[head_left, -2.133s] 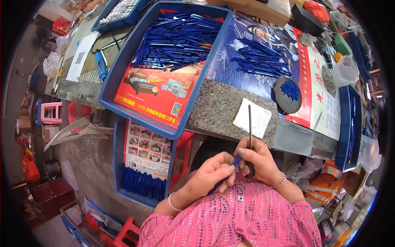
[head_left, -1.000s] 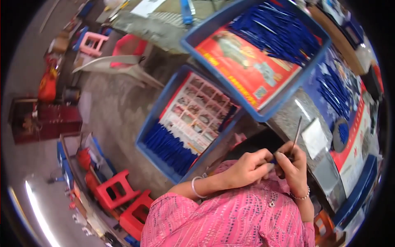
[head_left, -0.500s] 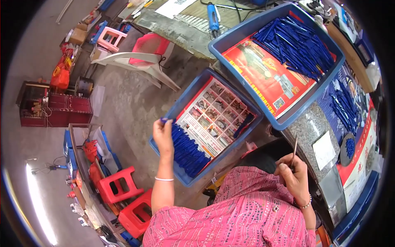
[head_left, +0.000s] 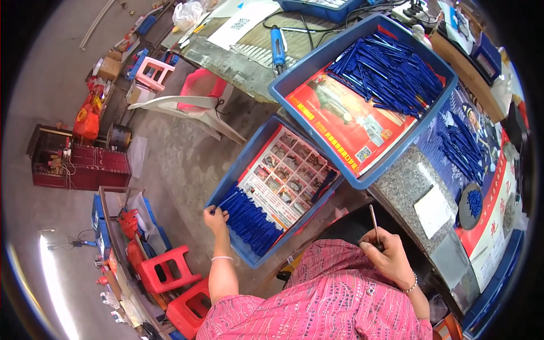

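My left hand [head_left: 216, 220] is at the left rim of the lower blue tray [head_left: 258, 262], its fingers pinched on the end of a blue pen-like stick [head_left: 230, 199]. Beside it, a row of similar blue sticks [head_left: 253, 221] lies side by side in that tray, on a printed sheet [head_left: 283, 187] with picture squares. In front of my pink patterned shirt, my right hand [head_left: 391, 256] is closed around a thin rod-like tool [head_left: 374, 220] that points upward. Its lower end is hidden in my fist.
An upper blue tray [head_left: 362, 182] holds a heap of blue sticks [head_left: 388, 71]. Right of it lie more sticks [head_left: 462, 148], a round dish of small blue parts [head_left: 471, 205] and a white paper [head_left: 434, 211]. A blue-handled tool [head_left: 277, 48], plastic chair [head_left: 192, 110] and red stools [head_left: 170, 269] stand around.
My left hand has come down to the tray's left edge with the blue stick, now at the end of the row. My right hand keeps its tool. The view has shifted slightly.
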The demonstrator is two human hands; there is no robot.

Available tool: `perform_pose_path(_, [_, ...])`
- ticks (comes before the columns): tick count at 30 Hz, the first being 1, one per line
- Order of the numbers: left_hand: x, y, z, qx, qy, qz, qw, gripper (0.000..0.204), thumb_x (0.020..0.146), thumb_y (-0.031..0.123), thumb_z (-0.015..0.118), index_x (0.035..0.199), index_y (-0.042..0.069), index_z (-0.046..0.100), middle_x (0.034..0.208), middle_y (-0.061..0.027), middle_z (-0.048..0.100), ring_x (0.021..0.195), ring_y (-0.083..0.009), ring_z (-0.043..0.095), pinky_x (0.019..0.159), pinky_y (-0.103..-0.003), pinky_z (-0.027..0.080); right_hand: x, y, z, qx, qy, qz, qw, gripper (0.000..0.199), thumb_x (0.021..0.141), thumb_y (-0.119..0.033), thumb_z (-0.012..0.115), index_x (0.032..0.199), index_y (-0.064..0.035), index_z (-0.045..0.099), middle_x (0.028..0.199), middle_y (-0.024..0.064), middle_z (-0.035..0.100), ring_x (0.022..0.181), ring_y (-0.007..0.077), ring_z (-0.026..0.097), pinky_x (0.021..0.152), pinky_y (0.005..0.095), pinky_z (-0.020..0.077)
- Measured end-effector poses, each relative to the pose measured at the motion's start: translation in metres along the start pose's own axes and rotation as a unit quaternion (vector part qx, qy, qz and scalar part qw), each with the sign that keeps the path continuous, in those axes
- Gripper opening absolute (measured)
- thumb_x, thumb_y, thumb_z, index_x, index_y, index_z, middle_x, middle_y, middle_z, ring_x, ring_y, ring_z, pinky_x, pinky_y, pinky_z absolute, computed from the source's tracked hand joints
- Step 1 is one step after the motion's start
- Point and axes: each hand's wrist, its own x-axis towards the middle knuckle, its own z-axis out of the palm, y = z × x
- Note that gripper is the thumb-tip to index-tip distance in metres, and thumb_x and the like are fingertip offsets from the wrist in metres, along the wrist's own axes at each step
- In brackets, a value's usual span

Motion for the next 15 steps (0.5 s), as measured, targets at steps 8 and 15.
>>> perform_pose_path(8, [-0.009,-0.003,-0.006,0.354,0.079,0.217,0.906,0.02,0.071,0.004,0.057,0.09,-0.002,0.06,0.093,-0.0191,0.056,0.08,-0.0324,0.059,0.075,-0.039,0.048,-0.011,0.005,-0.014,0.004,0.011,0.002,1.0,0.015,0.082,-0.013,0.063,0.085,0.0014,0.059,0.065,0.007,0.058,0.057,0.0105,0.054,0.054,0.0249,0.043])
perform_pose_path(15, [-0.036,0.044,0.031,0.328,-0.059,0.396,0.856,0.016,0.076,0.004,0.054,0.09,0.001,0.059,0.095,-0.0152,0.058,0.09,-0.0328,0.056,0.08,-0.039,0.045,-0.014,0.014,-0.018,0.022,0.016,0.011,1.0,0.012,0.081,-0.01,0.062,0.084,0.0015,0.06,0.065,0.0043,0.058,0.058,0.0091,0.052,0.055,0.024,0.0421])
